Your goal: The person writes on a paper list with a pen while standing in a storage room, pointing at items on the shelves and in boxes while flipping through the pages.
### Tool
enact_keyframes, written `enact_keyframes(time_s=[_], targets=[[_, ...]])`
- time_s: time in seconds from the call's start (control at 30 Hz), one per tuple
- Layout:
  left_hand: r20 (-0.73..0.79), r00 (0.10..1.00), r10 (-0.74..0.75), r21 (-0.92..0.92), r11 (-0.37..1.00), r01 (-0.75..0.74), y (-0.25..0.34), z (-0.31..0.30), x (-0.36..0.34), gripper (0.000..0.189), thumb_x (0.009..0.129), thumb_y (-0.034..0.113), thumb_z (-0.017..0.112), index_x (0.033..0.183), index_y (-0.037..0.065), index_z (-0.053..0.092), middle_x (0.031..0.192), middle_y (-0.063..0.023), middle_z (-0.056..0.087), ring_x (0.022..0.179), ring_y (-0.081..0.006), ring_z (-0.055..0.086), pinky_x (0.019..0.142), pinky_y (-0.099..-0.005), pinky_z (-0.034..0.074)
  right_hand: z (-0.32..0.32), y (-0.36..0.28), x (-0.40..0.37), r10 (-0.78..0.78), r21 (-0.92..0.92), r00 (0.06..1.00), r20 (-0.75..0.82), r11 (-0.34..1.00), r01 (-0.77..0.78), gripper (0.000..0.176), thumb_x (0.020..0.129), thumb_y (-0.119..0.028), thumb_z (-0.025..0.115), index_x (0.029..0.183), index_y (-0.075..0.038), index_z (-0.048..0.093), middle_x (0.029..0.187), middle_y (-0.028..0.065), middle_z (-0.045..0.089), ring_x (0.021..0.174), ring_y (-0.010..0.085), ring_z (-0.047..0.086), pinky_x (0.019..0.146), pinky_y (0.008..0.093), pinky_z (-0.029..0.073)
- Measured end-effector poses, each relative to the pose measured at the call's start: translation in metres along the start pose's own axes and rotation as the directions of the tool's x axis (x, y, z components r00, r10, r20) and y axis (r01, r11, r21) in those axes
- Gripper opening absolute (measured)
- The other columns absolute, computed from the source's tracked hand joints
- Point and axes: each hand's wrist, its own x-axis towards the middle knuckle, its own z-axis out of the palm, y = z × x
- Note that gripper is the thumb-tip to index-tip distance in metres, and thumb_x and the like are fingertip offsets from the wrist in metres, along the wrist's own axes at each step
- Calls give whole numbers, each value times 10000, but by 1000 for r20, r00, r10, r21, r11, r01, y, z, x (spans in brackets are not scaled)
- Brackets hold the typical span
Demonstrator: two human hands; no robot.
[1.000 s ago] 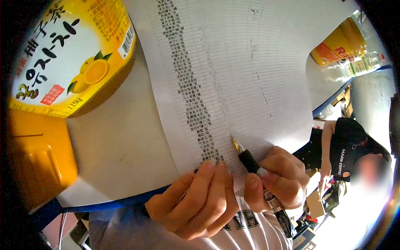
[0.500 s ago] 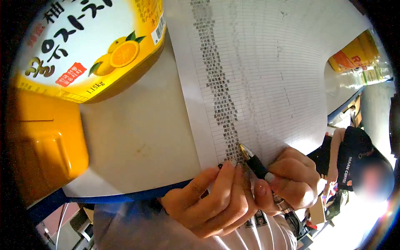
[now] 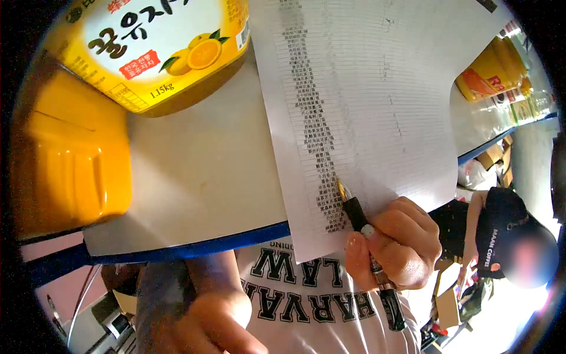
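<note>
My right hand (image 3: pixel 401 245) is closed around a black and silver pen (image 3: pixel 356 215). Its gold tip is at the printed text column of a white paper sheet (image 3: pixel 371 141). The sheet carries ruled rows and a few handwritten marks, and its lower corner hangs past the table's blue edge. Low in the view, in front of the white shirt, my left hand (image 3: pixel 206 324) is away from the paper. Its visible fingers look loosely extended, with nothing seen in them; the bottom of the frame cuts them off.
A large citron tea jar (image 3: pixel 177 56) stands at the upper left, beside an orange container (image 3: pixel 82 159). Another yellow-orange jar (image 3: pixel 492 71) is at the right on the table (image 3: pixel 206 171). Beyond the table, on the right, is a person in a black cap and dark apron (image 3: pixel 501 236).
My left hand has left the paper's lower edge and moved down and left. The lower printed rows are now uncovered. My right hand still holds the pen. The view has shifted slightly.
</note>
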Motion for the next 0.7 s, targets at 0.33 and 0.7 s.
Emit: enact_keyframes(time_s=[0.33,0.7], targets=[[275,950,-146,-236,948,214,-19,4,28,339,882,281,227,653,137,432,554,17,407,456,-98,407,454,-217,280,-3,3,-4,16,26,1000,-12,1000,-16,202,429,40,597,509,-52,436,432,46,391,311,137,359,280,227,255],[-244,958,-153,-75,987,139,-9,46,17,159,824,306,457,979,279,433,582,57,425,443,-31,380,410,-189,233,-5,5,-5,22,48,1000,15,999,-23,196,492,55,593,513,-59,435,454,42,391,323,144,356,288,247,263]])
